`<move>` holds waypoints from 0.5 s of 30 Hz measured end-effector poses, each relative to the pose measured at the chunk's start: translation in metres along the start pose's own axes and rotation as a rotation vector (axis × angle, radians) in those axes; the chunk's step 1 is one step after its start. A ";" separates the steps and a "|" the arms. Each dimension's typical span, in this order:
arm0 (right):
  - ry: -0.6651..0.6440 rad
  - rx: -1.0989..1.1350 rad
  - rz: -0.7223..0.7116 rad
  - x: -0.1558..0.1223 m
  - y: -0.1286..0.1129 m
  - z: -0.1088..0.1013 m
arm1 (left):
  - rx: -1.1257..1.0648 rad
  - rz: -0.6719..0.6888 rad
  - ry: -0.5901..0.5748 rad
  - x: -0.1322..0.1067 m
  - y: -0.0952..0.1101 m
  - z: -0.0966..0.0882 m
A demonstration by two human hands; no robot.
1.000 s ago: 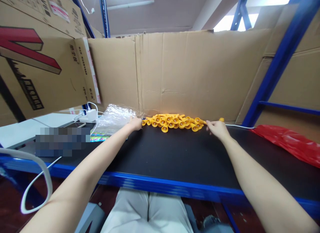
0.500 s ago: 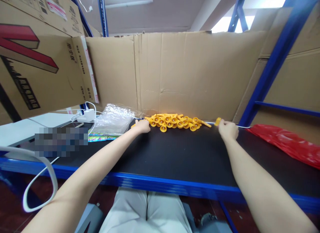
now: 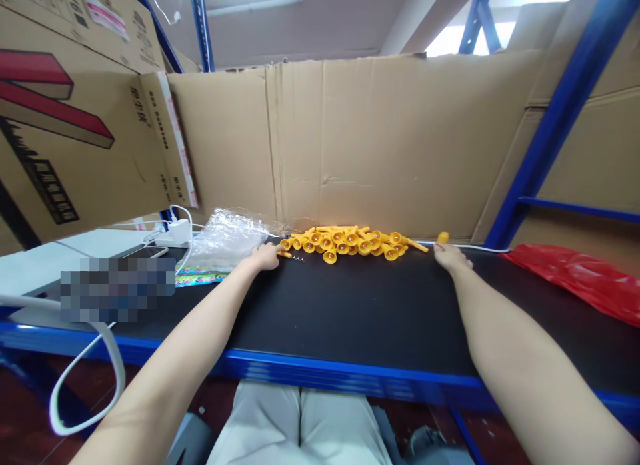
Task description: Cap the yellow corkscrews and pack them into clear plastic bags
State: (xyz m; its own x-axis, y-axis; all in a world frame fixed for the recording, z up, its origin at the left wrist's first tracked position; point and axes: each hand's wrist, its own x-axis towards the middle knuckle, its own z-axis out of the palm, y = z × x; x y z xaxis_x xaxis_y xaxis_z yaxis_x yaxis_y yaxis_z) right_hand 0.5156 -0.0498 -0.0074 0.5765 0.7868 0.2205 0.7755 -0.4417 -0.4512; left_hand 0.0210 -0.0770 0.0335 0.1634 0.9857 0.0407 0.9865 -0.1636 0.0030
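Observation:
Several small yellow-orange cone-shaped plastic pieces lie heaped on the black tabletop, against the cardboard back wall. My left hand rests on the table at the heap's left end. Its fingers are pinched on a small orange piece, and a tiny spring-like part lies just to its right. My right hand rests on the table past the heap's right end, fingers curled under. A single yellow piece stands right behind its fingertips. Whether it holds anything is hidden.
A crumpled clear plastic bag lies left of the heap, with a white charger and cables behind it. A red plastic bag lies at the right. Cardboard sheets wall in the back, and a blue rack post rises at the right.
My left hand drew back a little from the heap's left end toward me. My right hand slid right from the heap to beside the single yellow piece.

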 end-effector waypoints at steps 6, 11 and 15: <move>0.008 0.037 0.064 0.025 -0.003 0.008 | 0.046 -0.022 -0.011 0.000 0.000 -0.002; 0.013 0.084 0.083 0.033 -0.006 0.011 | 0.054 0.007 -0.011 -0.008 0.001 -0.009; 0.110 0.091 -0.032 0.029 -0.007 0.010 | 0.042 0.027 -0.042 -0.017 0.007 -0.020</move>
State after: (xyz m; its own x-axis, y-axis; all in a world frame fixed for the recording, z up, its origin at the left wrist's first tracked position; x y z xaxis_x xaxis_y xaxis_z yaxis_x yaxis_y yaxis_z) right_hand 0.5241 -0.0199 -0.0064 0.5808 0.7453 0.3274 0.7701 -0.3729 -0.5175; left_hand 0.0250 -0.0960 0.0527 0.1889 0.9820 -0.0015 0.9812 -0.1888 -0.0400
